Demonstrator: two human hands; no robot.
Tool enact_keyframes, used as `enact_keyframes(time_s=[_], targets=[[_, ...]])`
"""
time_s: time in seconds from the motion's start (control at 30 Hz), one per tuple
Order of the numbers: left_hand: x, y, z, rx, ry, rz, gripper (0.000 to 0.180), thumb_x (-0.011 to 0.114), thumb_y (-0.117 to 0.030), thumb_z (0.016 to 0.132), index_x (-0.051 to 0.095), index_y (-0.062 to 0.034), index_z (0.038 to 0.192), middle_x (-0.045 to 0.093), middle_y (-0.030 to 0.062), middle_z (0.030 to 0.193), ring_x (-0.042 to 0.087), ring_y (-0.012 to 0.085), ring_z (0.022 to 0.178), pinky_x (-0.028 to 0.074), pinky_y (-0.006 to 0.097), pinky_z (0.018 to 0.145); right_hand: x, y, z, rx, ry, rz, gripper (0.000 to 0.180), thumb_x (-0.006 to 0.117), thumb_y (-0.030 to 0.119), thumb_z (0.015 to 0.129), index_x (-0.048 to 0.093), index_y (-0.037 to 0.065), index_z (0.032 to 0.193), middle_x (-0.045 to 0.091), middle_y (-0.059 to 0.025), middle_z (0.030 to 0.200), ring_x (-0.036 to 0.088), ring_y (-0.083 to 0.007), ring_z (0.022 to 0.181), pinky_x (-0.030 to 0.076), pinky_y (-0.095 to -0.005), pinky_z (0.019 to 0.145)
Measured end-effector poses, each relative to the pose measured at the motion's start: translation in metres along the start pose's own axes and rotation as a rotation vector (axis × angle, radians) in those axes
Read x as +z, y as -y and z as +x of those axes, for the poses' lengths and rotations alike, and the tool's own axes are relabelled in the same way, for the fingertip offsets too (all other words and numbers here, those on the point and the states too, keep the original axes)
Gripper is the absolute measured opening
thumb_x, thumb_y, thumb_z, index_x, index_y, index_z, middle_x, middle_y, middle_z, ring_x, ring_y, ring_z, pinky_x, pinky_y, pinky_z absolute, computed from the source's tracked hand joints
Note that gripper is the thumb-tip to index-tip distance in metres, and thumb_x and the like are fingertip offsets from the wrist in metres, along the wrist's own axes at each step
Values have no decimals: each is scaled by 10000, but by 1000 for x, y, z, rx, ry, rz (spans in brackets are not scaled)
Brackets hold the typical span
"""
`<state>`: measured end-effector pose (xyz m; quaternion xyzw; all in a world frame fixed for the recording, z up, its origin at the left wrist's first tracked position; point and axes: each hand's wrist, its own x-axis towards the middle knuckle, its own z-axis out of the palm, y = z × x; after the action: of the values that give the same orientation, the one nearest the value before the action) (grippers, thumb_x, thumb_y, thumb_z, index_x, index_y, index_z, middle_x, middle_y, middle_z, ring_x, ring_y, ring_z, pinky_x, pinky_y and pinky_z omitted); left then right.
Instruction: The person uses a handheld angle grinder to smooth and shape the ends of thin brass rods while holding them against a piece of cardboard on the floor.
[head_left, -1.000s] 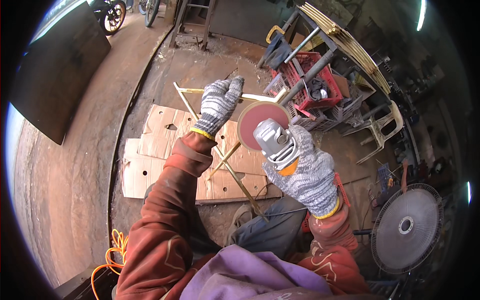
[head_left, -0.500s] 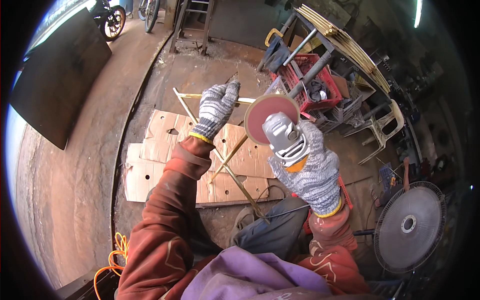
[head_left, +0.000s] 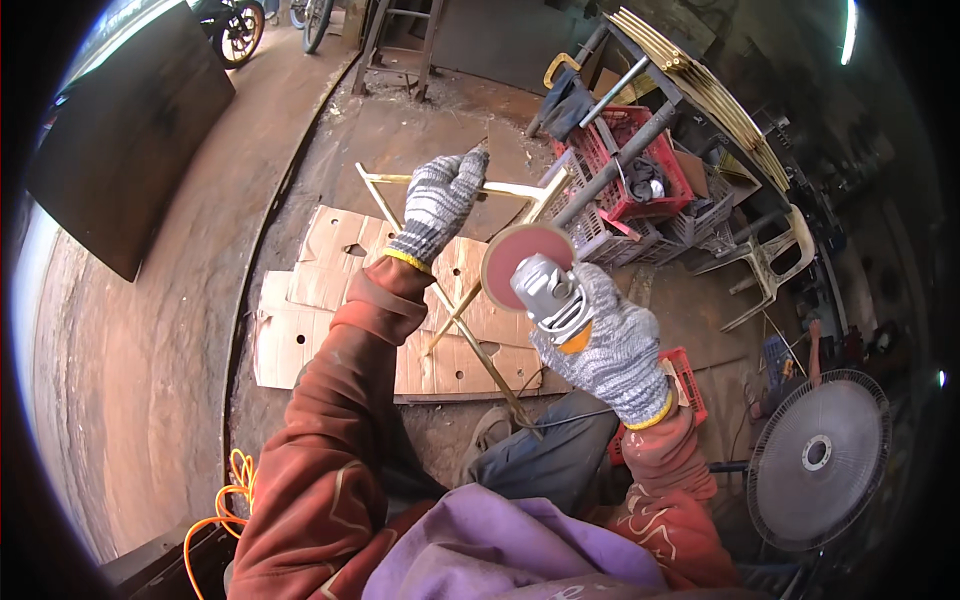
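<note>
Two holds | left hand closed round far bar of brass-coloured frame | right hand gripping grinder, disc near frame's right side | frame over cardboard on floor

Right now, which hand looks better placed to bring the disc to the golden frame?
Probably the right hand: it grips the grinder, whose disc appears near the frame. The left hand holds the frame's far bar.
</note>
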<state>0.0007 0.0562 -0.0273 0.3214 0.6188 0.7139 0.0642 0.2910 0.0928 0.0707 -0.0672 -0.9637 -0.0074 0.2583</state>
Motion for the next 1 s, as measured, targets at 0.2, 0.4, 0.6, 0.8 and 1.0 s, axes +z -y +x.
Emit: enact_keyframes(time_s=[0.2,0.4,0.6,0.8,1.0], targets=[[-6,-8,-4,-6,14,20,440,652,-421,1022,749,-9,901,663,45,701,560,129,663,474,321,658,-5,5,17,-1,-153,81,780,891,294,761,505,95,1408,736,-150,1063,759,-347,854,612,-423,735],[-7,-17,-7,9,8,55,521,607,-481,1016,747,-12,836,685,100,686,616,208,657,497,369,680,6,6,0,-2,21,49,797,887,317,768,486,82,1415,734,-150,1065,755,-339,812,601,-428,693],[-11,-9,-5,11,21,70,590,561,-536,1009,756,-28,781,700,144,671,658,276,635,518,409,691,-6,21,9,11,-22,-10,837,873,401,777,471,61,1427,732,-150,1056,741,-339,739,593,-434,658],[-10,-18,-9,30,-6,58,583,571,-535,1004,762,-34,775,691,116,637,654,245,605,516,391,666,-9,19,6,66,135,-48,824,867,423,780,478,61,1411,730,-166,1063,746,-335,755,592,-427,653],[-20,-32,-13,1,5,236,593,533,-575,1002,780,-75,802,697,117,660,676,271,632,523,396,678,-15,16,18,103,38,-95,820,884,400,766,487,55,1395,742,-165,1051,759,-358,820,613,-433,696]])
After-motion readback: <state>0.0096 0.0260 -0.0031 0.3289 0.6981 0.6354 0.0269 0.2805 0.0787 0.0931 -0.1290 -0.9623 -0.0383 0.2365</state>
